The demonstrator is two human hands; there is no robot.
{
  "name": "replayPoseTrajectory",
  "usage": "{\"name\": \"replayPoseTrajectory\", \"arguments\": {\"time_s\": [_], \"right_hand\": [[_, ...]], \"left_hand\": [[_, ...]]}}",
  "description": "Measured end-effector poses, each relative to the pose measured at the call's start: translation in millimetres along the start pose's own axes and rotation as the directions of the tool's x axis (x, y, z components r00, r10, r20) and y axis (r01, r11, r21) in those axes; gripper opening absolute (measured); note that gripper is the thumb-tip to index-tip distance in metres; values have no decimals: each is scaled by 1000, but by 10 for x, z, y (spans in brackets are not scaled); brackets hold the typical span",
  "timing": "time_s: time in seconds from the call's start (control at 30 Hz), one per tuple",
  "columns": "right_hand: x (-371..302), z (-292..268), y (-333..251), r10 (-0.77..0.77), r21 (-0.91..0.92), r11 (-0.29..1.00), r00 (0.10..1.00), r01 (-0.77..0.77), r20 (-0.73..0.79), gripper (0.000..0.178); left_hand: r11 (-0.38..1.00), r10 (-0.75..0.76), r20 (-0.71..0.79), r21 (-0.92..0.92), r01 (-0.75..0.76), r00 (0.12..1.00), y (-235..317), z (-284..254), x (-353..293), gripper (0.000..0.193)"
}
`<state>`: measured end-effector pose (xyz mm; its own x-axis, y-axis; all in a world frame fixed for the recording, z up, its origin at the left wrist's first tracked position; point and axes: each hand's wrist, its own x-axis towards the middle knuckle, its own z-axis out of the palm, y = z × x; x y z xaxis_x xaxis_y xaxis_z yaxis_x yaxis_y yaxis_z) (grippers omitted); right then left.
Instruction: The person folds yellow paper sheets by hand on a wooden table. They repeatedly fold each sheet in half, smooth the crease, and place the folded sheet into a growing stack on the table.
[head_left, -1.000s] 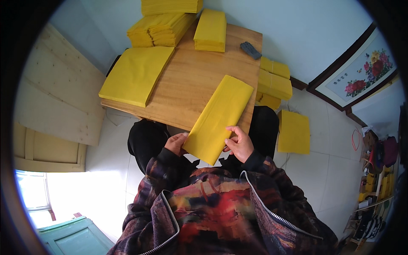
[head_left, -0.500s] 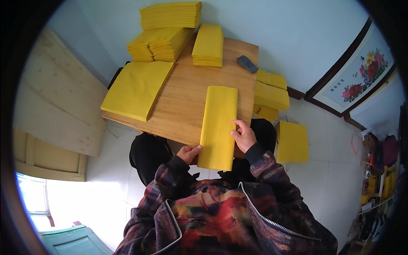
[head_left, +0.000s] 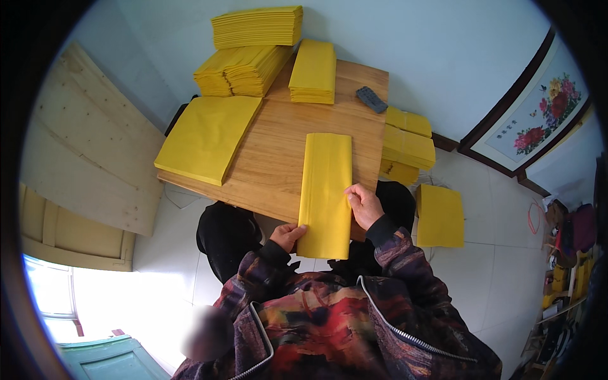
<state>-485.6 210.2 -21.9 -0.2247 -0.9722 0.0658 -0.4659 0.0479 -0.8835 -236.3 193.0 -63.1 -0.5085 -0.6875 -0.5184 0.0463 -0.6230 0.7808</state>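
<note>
A long folded piece of yellow paper (head_left: pixel 326 190) lies over the near right part of the table, its lower end hanging past the edge toward me. My left hand (head_left: pixel 288 236) grips its left edge near that lower end, thumb on top and fingers mostly hidden underneath. On the opposite side my right hand (head_left: pixel 364 206) pinches the right edge, a little higher up, between thumb and fingers. To the left on the table sits a flat stack of wide yellow sheets (head_left: pixel 209 136). Farther back stands a narrow stack of folded yellow paper (head_left: pixel 313 69).
Bundled yellow piles (head_left: pixel 247 69) rise at the table's (head_left: pixel 269 158) far left corner. A dark grey object (head_left: pixel 371 99) lies near its far right edge. More yellow bundles (head_left: pixel 405 145) and a yellow block (head_left: pixel 440 215) are right of the table. A blurred dark shape (head_left: pixel 208 334) shows lower left.
Both hands keep their hold on the folded paper, which has shifted very slightly. The whole view has moved a little. A blurred dark shape has appeared at the lower left.
</note>
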Motion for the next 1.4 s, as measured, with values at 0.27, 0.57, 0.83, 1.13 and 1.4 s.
{"name": "replayPoseTrajectory", "arguments": {"time_s": [0.27,0.57,0.83,1.13,1.4], "right_hand": [[85,-165,-157,-49,-423,906,998,24,-48,35],[498,14,68,-32,-674,733,995,90,98,73],[465,38,8,6,-727,679,989,103,146,78],[451,38,-40,-36,-752,642,986,148,164,77],[419,66,-47,-65,-762,619,979,193,195,63]], "left_hand": [[266,666,-46,947,-181,744,527,-19,-96,23],[-52,541,178,983,-178,822,734,391,749,66],[-92,543,192,981,-169,818,722,405,708,65],[-91,550,187,982,-165,814,713,410,709,65],[-69,559,184,982,-177,809,722,406,721,64]]}}
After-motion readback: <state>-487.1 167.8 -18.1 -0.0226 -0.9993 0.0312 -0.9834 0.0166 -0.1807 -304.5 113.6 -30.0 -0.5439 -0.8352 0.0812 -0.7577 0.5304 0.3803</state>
